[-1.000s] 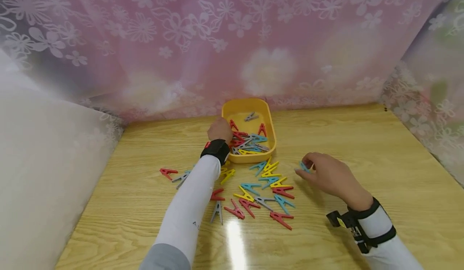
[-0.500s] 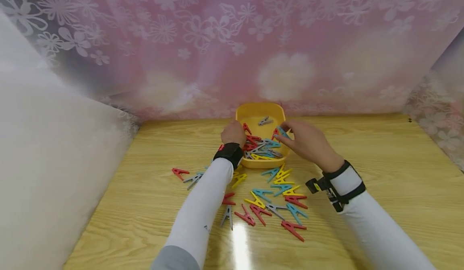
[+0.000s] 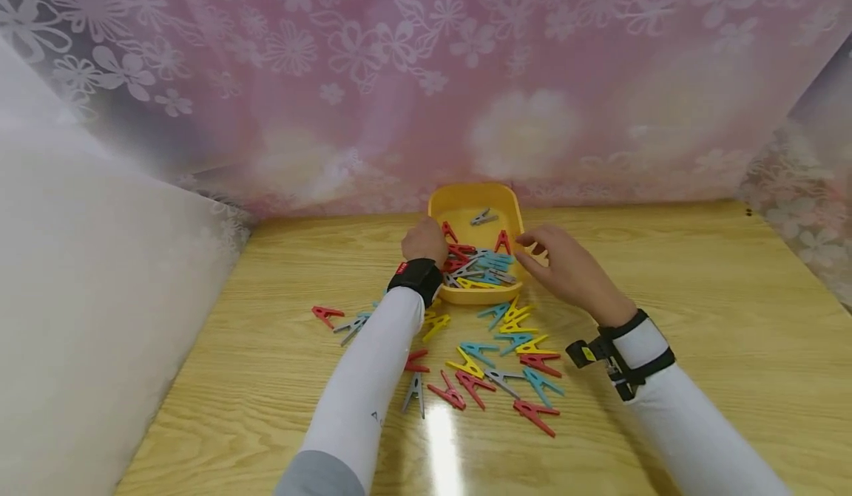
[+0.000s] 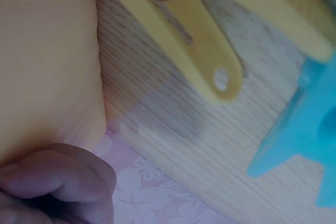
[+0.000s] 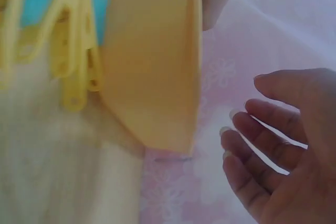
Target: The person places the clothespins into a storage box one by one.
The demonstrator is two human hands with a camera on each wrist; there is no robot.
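Note:
A yellow plastic box (image 3: 475,298) at the back of the table holds red, grey, blue and yellow clothespins. My left hand (image 3: 424,242) grips the box's left rim, its fingers (image 4: 68,179) curled at the wall in the left wrist view. Just off the right rim, my right hand (image 3: 566,267) has loosely bent, spread fingers; the right wrist view shows nothing in that hand (image 5: 283,145). Inside the box, a blue clothespin (image 3: 495,261) lies on top of the heap near the right side.
Several loose clothespins lie on the wooden table (image 3: 665,296) in front of the box, among them a red clothespin (image 3: 535,416) nearest me. More, including another red clothespin (image 3: 328,316), lie left of my left forearm. A pink flowered curtain (image 3: 399,111) hangs behind.
My right hand has moved from the table on the right up to the box, let go of a blue clothespin inside and drawn slightly back. The left hand has stayed at the left rim.

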